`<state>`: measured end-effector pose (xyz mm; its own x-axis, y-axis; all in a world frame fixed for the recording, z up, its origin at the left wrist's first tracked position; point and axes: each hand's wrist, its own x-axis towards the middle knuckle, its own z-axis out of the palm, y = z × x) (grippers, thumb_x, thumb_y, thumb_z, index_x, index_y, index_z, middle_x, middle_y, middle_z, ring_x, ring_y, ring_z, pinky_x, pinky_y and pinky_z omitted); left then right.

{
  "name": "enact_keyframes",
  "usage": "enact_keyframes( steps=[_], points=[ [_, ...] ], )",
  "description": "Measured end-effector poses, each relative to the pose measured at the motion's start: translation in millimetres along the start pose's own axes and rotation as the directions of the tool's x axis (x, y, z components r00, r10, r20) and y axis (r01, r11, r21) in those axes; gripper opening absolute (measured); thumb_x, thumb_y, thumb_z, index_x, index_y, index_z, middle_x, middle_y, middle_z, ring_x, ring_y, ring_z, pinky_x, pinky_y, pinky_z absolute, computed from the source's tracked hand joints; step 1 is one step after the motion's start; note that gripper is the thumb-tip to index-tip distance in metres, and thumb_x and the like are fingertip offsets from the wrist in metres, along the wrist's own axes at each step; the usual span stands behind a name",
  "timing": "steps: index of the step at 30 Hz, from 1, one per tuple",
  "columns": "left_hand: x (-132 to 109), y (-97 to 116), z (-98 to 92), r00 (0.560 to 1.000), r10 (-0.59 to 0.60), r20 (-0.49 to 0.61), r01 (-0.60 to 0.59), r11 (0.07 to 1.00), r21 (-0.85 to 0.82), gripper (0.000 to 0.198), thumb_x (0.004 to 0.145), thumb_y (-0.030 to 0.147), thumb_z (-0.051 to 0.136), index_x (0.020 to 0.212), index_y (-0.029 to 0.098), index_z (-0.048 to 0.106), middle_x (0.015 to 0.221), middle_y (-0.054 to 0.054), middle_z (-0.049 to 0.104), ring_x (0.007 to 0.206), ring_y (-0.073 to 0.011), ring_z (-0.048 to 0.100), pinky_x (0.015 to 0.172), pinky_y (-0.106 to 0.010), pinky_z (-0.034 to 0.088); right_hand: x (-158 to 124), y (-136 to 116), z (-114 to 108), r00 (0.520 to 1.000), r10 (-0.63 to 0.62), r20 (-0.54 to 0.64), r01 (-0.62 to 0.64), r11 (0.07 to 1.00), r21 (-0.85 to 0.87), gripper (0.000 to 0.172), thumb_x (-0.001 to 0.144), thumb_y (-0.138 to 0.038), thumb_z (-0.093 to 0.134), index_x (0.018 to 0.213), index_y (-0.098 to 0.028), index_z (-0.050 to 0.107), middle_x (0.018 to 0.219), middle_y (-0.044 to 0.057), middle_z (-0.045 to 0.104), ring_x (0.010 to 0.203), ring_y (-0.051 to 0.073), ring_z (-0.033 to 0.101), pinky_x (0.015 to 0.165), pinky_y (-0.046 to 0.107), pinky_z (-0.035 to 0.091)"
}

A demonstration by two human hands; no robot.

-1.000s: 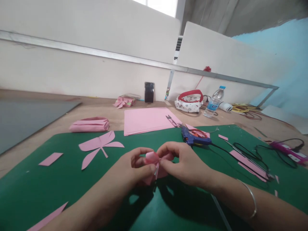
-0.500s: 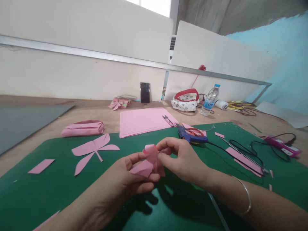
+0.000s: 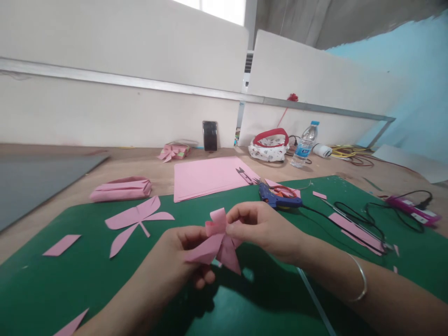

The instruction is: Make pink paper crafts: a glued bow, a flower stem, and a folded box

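Both hands hold a small pink paper bow (image 3: 217, 242) above the green cutting mat (image 3: 105, 284). My left hand (image 3: 182, 259) grips it from below and behind, fingers curled round the tails. My right hand (image 3: 261, 228) pinches the looped top of the bow between thumb and fingers; a thin bangle sits on that wrist. A flat pink cut-out with several petal-like lobes (image 3: 137, 219) lies on the mat to the left of my hands.
A blue glue gun (image 3: 276, 198) with its black cord, pink paper strips (image 3: 353, 231) and small snips (image 3: 245, 175) lie beyond my hands. A stack of pink sheets (image 3: 206, 177), folded pink paper (image 3: 121, 189), a water bottle (image 3: 304, 144), a phone (image 3: 210, 135) and a purple tool (image 3: 411, 210) stand further back.
The pink paper has been turned and opened out between my hands: its two tails now hang down below the loop, and my left hand has dropped lower beneath it.
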<state>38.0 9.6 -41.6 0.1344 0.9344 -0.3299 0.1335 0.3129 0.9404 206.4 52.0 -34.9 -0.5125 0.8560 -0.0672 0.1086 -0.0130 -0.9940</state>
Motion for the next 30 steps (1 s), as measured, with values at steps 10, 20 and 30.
enact_keyframes(
  steps=[10, 20, 30],
  points=[
    [0.0, 3.9, -0.7, 0.994, 0.071, 0.083, -0.074, 0.997, 0.031, 0.036, 0.067, 0.048, 0.067, 0.061, 0.016, 0.053, 0.05, 0.004, 0.048, 0.047, -0.0076, 0.039, 0.045, -0.018, 0.026, -0.3, -1.5, -0.1, 0.993, 0.083, 0.084, -0.097, 0.98, 0.175, 0.009, 0.067, -0.013, 0.068, 0.074, -0.013, 0.063, 0.064, -0.002, 0.058, 0.057, 0.008, 0.053, 0.06, 0.022, 0.043],
    [8.6, -7.3, -7.9, 0.954, 0.299, -0.029, -0.256, 0.859, 0.443, 0.034, 0.074, 0.051, 0.056, 0.07, 0.018, 0.062, 0.073, -0.004, 0.061, 0.072, -0.0197, 0.054, 0.063, -0.027, 0.042, 1.9, 1.6, -2.7, 0.938, 0.251, 0.239, -0.315, 0.905, 0.287, 0.005, 0.065, -0.012, 0.067, 0.068, -0.012, 0.063, 0.056, -0.004, 0.054, 0.052, 0.006, 0.047, 0.054, 0.019, 0.037],
    [0.8, -4.2, 1.8, 0.98, 0.129, 0.151, -0.12, 0.99, -0.069, 0.024, 0.06, 0.029, 0.077, 0.062, 0.015, 0.058, 0.064, 0.0, 0.059, 0.069, -0.018, 0.058, 0.062, -0.023, 0.044, 2.1, 2.9, -1.6, 0.979, 0.175, 0.107, -0.2, 0.922, 0.33, 0.009, 0.062, -0.014, 0.071, 0.067, -0.013, 0.063, 0.058, -0.003, 0.055, 0.053, 0.007, 0.046, 0.053, 0.019, 0.035]
  ],
)
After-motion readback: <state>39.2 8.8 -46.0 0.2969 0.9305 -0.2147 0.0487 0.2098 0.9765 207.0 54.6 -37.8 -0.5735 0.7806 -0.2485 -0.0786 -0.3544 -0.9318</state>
